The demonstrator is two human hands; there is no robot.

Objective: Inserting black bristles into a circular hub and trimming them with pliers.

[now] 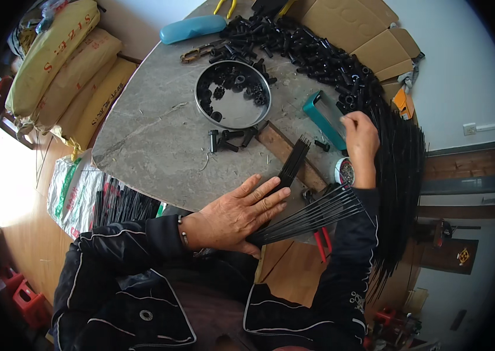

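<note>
Now, mid-frame, the left hand (pixel 238 212) lies flat, fingers nearly straight, over thin black rods (pixel 295 164) that poke past its fingertips and fan out rightward. Right of centre, the right hand (pixel 362 140) curls its fingers; I can't tell if they pinch anything.

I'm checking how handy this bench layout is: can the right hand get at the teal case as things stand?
Probably yes: the right hand is just beside the teal case, and nothing visible stands between them.
</note>
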